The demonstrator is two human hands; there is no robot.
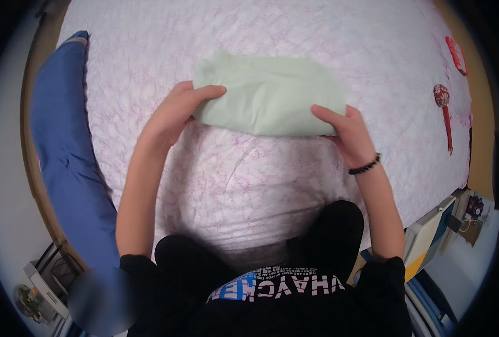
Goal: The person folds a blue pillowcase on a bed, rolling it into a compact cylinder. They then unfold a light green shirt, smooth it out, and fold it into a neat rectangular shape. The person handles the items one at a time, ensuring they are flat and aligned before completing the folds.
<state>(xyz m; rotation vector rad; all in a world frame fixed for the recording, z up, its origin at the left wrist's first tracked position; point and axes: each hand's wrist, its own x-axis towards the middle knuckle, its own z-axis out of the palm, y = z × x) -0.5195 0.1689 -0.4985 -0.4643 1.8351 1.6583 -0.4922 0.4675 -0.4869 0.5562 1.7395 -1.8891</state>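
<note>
A folded pale green cloth (272, 95) is held up over the bed, level between both hands; its far edge is blurred. My left hand (185, 106) is closed on the cloth's left end, the thumb lying on top and the other fingers hidden beneath. At the right end, my right hand (348, 129) pinches the cloth the same way, its thumb on the upper face. A black bead bracelet (365, 164) circles the right wrist. Whether the cloth touches the bed cannot be made out.
A white and pink patterned bedspread (249, 185) lies under the hands. Along the left edge rests a long blue bolster-like cushion (64, 140). On the right are a red patterned paddle-like object (442, 98) and a red packet (456, 56). A shelf unit (50, 289) stands at lower left.
</note>
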